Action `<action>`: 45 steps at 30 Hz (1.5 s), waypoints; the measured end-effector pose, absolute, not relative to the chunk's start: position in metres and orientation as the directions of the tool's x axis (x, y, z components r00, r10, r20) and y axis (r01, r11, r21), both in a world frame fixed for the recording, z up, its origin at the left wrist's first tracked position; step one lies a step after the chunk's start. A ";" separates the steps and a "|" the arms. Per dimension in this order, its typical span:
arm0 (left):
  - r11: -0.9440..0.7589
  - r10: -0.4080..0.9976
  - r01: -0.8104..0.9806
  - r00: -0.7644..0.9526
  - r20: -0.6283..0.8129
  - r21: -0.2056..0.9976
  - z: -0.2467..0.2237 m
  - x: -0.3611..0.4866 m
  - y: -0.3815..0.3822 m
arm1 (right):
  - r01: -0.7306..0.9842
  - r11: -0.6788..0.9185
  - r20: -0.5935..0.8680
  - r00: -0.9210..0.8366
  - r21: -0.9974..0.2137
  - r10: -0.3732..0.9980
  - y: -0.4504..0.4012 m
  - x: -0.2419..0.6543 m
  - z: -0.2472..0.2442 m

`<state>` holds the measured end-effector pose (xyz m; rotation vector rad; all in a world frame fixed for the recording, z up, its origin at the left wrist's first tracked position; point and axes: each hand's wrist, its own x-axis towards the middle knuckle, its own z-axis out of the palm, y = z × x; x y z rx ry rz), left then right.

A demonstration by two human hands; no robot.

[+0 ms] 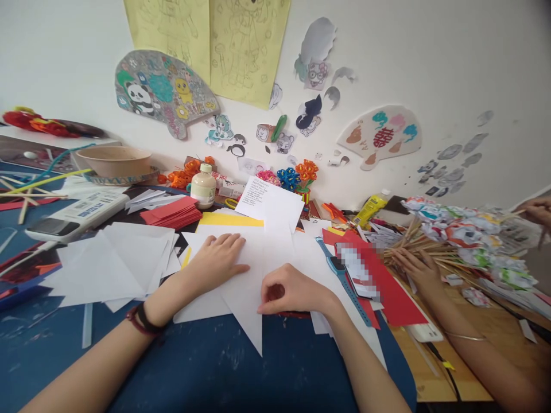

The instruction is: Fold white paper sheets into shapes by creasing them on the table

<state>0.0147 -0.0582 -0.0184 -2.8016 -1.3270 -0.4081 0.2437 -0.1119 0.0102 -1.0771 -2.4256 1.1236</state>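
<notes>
A white sheet of paper [246, 312] lies in front of me with one pointed corner reaching toward me over the table edge side. My left hand [215, 263] rests flat on the white paper, its fingers stretched out and thumb apart. Just to the right, my right hand [295, 289] is curled, thumb and index finger pinched at the sheet's right edge. More white sheets lie under and behind both hands. Beyond them leans a white card with handwriting [269, 202], and yellow paper [232, 219] shows beneath.
On the left lie a fanned pile of white paper [112, 264] and a stack of red paper [172, 213]. A bottle [203, 186] stands behind. At right are a phone [358, 272], a blue-banded watch [338, 267] and a co-worker's hand [419, 269] at thin sticks.
</notes>
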 end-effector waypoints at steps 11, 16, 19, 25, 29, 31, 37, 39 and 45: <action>-0.786 0.595 0.498 0.769 0.232 0.367 0.019 0.016 -0.071 | 0.451 0.392 -0.126 -0.769 -0.802 0.626 -0.106 0.256 0.015; -0.785 0.374 0.248 0.920 0.115 0.568 0.031 0.024 -0.100 | 0.529 0.354 -0.063 -0.617 -0.771 0.785 -0.100 0.261 0.009; -0.822 0.318 0.223 0.943 0.098 0.525 0.024 0.028 -0.107 | 0.520 0.324 -0.037 -0.567 -0.790 0.823 -0.097 0.263 0.008; -0.827 0.338 0.232 0.933 0.123 0.513 0.022 0.030 -0.109 | 0.369 0.234 0.016 -0.508 -0.900 0.861 -0.096 0.269 0.014; -0.803 0.412 0.267 0.894 0.174 0.532 0.027 0.031 -0.108 | 0.267 0.154 0.056 -0.343 -0.951 0.938 -0.093 0.272 0.013; -0.783 0.486 0.303 0.843 0.232 0.543 0.029 0.031 -0.107 | 0.227 0.156 0.093 -0.268 -0.961 0.959 -0.091 0.273 0.012; -0.620 0.766 0.390 0.487 0.419 0.680 0.044 0.024 -0.102 | 0.220 0.234 0.179 -0.247 -0.947 0.952 -0.090 0.272 0.010; -0.560 0.819 0.337 0.361 0.445 0.757 0.048 0.018 -0.100 | 0.231 0.289 0.219 -0.287 -0.929 0.932 -0.091 0.271 0.012; -0.363 0.922 -0.020 0.138 0.362 0.932 0.044 0.013 -0.096 | 0.326 0.444 0.236 -0.516 -0.834 0.823 -0.101 0.258 0.017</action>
